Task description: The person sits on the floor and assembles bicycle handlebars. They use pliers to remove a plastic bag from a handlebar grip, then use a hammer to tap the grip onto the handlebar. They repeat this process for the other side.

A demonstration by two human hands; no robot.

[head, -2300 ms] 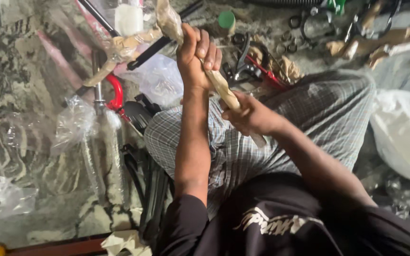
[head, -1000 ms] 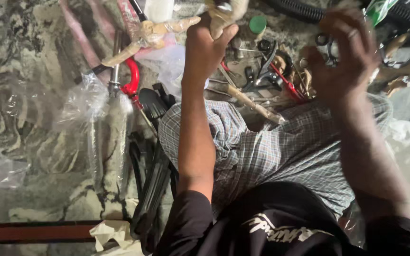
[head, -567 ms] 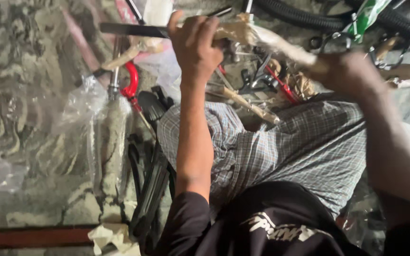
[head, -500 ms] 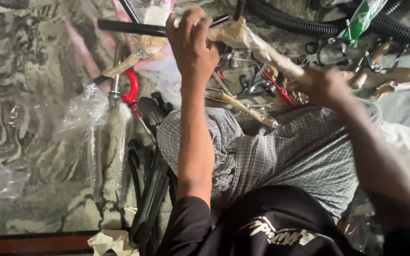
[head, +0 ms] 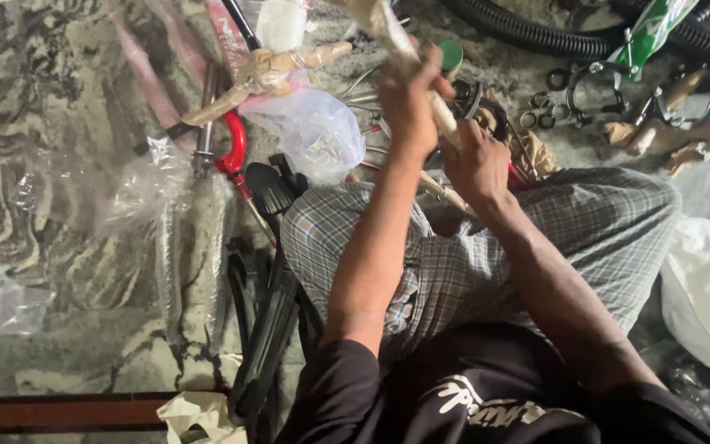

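A long bar wrapped in brown paper (head: 388, 29) slants up from my lap to the top edge of the view. My left hand (head: 408, 103) is closed around it higher up. Just below, my right hand (head: 478, 164) grips the same bar, close above my checked lap cloth (head: 454, 263). The part of the bar between and under the hands is hidden by my fingers.
Another paper-wrapped part (head: 265, 74) and a red hooked piece (head: 234, 152) lie on the stone floor (head: 59, 99) to the left, with clear plastic wrap (head: 318, 131). Black corrugated hose (head: 536, 29), several rings and clamps (head: 552, 103) lie at the back. A white bag (head: 708, 288) sits right.
My right hand came down from the far right and now grips the wrapped bar just under my left hand. The bar has swung closer to upright.
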